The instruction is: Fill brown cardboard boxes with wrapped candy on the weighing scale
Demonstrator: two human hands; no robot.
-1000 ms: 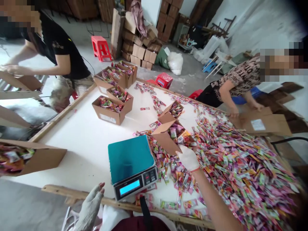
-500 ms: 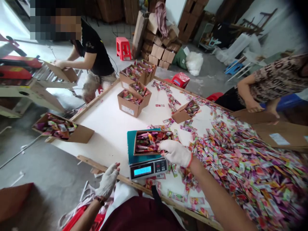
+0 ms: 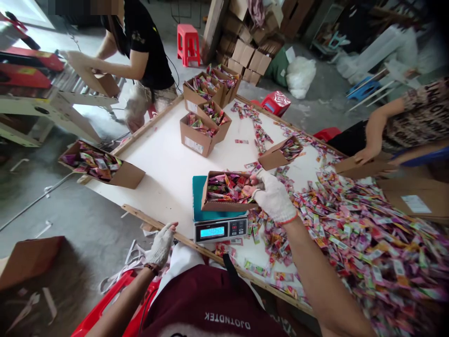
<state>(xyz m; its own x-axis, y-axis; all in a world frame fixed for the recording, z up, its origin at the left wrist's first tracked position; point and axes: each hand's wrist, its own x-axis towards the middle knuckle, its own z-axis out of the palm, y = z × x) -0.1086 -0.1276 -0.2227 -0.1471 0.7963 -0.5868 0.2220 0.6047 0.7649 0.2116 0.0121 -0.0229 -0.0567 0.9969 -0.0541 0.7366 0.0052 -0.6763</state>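
Observation:
My right hand (image 3: pixel 275 195), in a white knit glove, is at the right end of an open cardboard box (image 3: pixel 228 206). Its fingers are curled together over the rim; what they grip is not clear. Small colourful packets (image 3: pixel 224 187) fill this box, which sits on the teal pan of a digital scale (image 3: pixel 220 229). The scale's blue display is lit, its digits too blurred to read. Gloved as well, my left hand (image 3: pixel 160 245) is by the table's wooden edge, fingers stretched out and holding nothing.
A large heap of packets (image 3: pixel 351 238) covers the table's right side. Packet-filled boxes (image 3: pixel 196 135) stand at the back, another box (image 3: pixel 128 174) at the left corner. One person (image 3: pixel 140 51) handles a carton by a machine; another person's hand (image 3: pixel 366 152) is on cardboard at right.
My right hand has lifted slightly and its fingers have curled more at the box's right end. My left hand stays by the table edge. The whole view has shifted with my head.

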